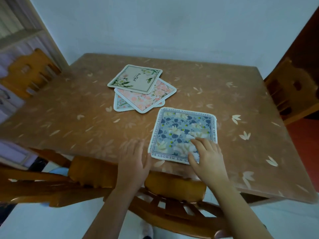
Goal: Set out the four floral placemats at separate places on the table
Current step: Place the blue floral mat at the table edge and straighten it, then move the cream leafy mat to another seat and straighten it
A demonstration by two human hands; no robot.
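A blue floral placemat (181, 130) with a text border lies flat near the table's front edge. My right hand (206, 157) rests on its near right corner with fingers spread, gripping nothing. My left hand (133, 163) lies flat on the table just left of that mat, fingers apart. Farther back, three mats overlap in a loose pile: a cream mat with green leaves (135, 78) on top, a pink floral mat (150, 97) under it, and a third mat (120, 105) mostly hidden, only its corner showing.
The table (69, 118) has a brown leaf-patterned cover. A wooden chair back (172, 187) stands between me and the front edge. Other wooden chairs stand at the left (29, 71) and right (290, 94) sides. A pale wall lies behind.
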